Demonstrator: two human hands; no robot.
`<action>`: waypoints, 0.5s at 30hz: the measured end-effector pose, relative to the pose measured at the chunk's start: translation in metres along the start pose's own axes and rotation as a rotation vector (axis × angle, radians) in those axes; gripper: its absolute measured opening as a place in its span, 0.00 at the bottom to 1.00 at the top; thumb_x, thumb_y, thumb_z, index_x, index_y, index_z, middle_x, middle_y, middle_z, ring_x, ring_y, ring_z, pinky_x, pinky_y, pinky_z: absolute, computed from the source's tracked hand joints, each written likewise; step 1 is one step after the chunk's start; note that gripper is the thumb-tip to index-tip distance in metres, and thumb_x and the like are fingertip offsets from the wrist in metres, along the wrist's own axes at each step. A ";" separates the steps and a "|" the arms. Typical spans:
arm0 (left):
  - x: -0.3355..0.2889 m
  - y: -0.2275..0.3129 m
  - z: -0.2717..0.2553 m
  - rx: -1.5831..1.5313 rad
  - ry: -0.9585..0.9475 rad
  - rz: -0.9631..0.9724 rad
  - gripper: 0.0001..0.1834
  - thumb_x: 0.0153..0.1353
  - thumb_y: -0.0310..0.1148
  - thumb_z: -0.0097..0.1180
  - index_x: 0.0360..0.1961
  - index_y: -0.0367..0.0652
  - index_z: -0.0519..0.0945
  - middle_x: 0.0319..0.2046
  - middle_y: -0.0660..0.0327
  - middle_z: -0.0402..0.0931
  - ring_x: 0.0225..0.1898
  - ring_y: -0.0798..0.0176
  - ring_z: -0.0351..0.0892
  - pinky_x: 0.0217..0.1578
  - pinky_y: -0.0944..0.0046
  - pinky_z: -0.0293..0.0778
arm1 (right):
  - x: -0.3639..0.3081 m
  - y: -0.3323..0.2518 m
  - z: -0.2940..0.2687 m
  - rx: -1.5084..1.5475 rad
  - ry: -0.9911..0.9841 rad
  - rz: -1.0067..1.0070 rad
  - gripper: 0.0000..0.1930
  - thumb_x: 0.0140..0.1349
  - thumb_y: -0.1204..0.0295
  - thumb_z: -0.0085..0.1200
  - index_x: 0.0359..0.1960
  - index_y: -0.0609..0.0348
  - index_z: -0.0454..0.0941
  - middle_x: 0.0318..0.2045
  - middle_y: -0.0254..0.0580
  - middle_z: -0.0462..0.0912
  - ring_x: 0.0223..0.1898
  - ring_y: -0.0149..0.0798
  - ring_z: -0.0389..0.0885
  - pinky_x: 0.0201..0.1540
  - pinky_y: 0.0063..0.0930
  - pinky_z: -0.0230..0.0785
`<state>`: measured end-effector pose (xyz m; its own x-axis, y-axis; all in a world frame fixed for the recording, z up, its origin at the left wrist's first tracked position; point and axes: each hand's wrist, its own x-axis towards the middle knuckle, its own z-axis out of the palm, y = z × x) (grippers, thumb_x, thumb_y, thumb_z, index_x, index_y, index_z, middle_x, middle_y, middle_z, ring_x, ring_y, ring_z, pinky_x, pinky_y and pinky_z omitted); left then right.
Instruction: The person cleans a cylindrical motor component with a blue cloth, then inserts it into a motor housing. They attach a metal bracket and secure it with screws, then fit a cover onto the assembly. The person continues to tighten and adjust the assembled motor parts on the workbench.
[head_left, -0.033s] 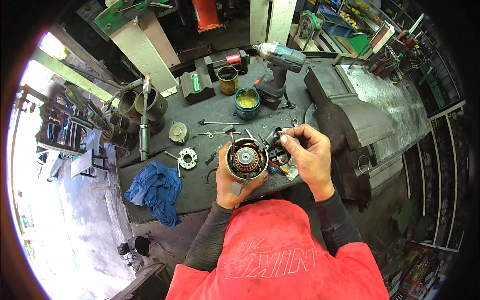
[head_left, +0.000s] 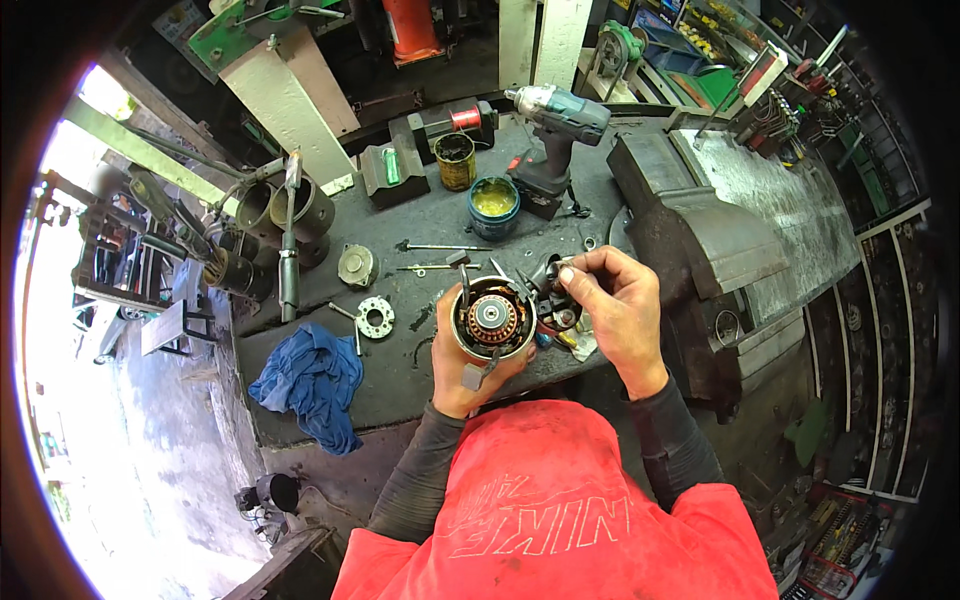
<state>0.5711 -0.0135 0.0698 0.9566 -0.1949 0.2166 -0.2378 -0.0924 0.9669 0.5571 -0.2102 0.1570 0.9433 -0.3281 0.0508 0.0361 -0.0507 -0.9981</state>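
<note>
My left hand [head_left: 457, 372] is wrapped round the metal housing of a starter motor [head_left: 490, 316], held end-up above the bench's near edge. Its copper commutator faces up, and brushes on leads stick out round the rim. Thumb and forefinger of my right hand [head_left: 622, 300] are pinched together at a dark fitting [head_left: 556, 285] on the motor's right side; what small part sits between the fingertips is hidden. To the left lie a metal ring plate [head_left: 375, 317] with holes and a round end cap [head_left: 357, 265]. Two long thin bolts [head_left: 440, 247] rest beyond the motor.
A blue rag [head_left: 312, 380] lies at the bench's left corner. Farther back stand a tub of yellowish grease [head_left: 494, 205], a rusty can [head_left: 456, 163] and a cordless impact wrench [head_left: 560, 135]. A large bench vise [head_left: 700, 235] takes up the right side.
</note>
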 end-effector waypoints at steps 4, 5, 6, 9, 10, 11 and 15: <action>0.004 -0.005 0.001 -0.066 -0.006 0.027 0.54 0.41 0.37 0.85 0.66 0.37 0.65 0.55 0.55 0.78 0.55 0.59 0.82 0.58 0.60 0.76 | 0.018 0.007 -0.009 -0.002 -0.093 0.074 0.04 0.64 0.77 0.63 0.35 0.67 0.85 0.29 0.35 0.87 0.31 0.22 0.80 0.34 0.20 0.71; 0.004 -0.006 0.001 -0.042 -0.009 0.035 0.54 0.41 0.37 0.85 0.67 0.36 0.64 0.55 0.55 0.78 0.55 0.59 0.81 0.58 0.60 0.76 | 0.023 0.009 -0.011 0.022 -0.117 0.100 0.04 0.63 0.77 0.63 0.35 0.67 0.86 0.29 0.34 0.86 0.31 0.22 0.80 0.34 0.20 0.71; 0.004 -0.007 0.001 -0.014 -0.005 0.045 0.54 0.42 0.37 0.85 0.67 0.36 0.64 0.55 0.55 0.78 0.55 0.59 0.81 0.58 0.60 0.76 | 0.026 0.012 -0.012 0.046 -0.142 0.126 0.05 0.63 0.77 0.62 0.35 0.67 0.86 0.28 0.34 0.86 0.30 0.22 0.80 0.34 0.20 0.71; 0.003 -0.008 0.000 -0.063 -0.036 0.007 0.55 0.42 0.37 0.85 0.67 0.36 0.63 0.56 0.55 0.77 0.56 0.59 0.81 0.58 0.59 0.76 | 0.034 0.018 -0.014 0.037 -0.174 0.218 0.06 0.61 0.76 0.62 0.34 0.67 0.87 0.28 0.33 0.86 0.30 0.23 0.80 0.34 0.21 0.70; 0.003 -0.008 -0.001 -0.079 -0.039 0.010 0.55 0.43 0.37 0.85 0.68 0.36 0.62 0.56 0.55 0.77 0.56 0.59 0.81 0.59 0.59 0.75 | 0.035 0.019 -0.015 0.004 -0.158 0.282 0.06 0.61 0.76 0.62 0.33 0.67 0.87 0.28 0.33 0.86 0.30 0.24 0.80 0.34 0.21 0.70; 0.003 -0.008 -0.001 -0.076 -0.042 0.022 0.55 0.43 0.37 0.85 0.68 0.36 0.62 0.56 0.55 0.77 0.56 0.59 0.81 0.59 0.59 0.75 | 0.036 0.019 -0.015 0.022 -0.185 0.235 0.06 0.61 0.76 0.62 0.33 0.67 0.87 0.27 0.33 0.86 0.29 0.24 0.79 0.34 0.21 0.70; 0.004 -0.008 0.000 -0.082 -0.036 0.042 0.55 0.43 0.37 0.85 0.68 0.36 0.62 0.56 0.55 0.77 0.56 0.59 0.81 0.59 0.59 0.75 | 0.033 0.014 -0.014 -0.030 -0.164 0.150 0.05 0.61 0.77 0.62 0.32 0.67 0.87 0.26 0.31 0.85 0.28 0.22 0.78 0.32 0.22 0.68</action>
<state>0.5767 -0.0132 0.0631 0.9390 -0.2320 0.2540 -0.2618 -0.0031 0.9651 0.5844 -0.2349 0.1452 0.9785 -0.1761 -0.1074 -0.1164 -0.0415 -0.9923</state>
